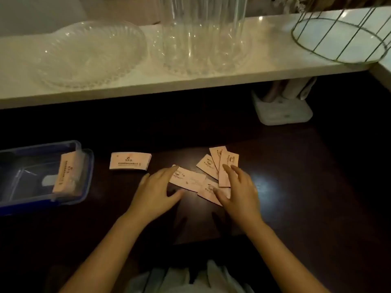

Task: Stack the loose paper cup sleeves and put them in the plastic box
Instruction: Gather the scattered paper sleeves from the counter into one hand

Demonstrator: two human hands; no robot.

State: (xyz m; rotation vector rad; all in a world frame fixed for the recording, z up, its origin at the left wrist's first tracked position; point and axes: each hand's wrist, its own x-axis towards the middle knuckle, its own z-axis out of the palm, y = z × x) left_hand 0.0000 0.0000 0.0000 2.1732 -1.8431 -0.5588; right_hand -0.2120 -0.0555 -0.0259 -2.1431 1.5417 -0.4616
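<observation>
Several loose pink paper cup sleeves (209,167) lie fanned out on the dark table at centre. My left hand (156,193) rests flat with its fingertips on the leftmost loose sleeve (190,179). My right hand (239,191) lies spread over the sleeves on the right side, fingers apart. A neat stack of sleeves (130,161) sits alone to the left. Further left stands the blue-rimmed clear plastic box (87,166), open, with another stack of sleeves (67,174) leaning inside its right end.
A white counter (148,85) runs along the back, above the table. It carries a glass bowl (88,53), a tall clear glass vessel (203,34) and a wire basket (342,37). A white holder (283,111) stands under the ledge at the right.
</observation>
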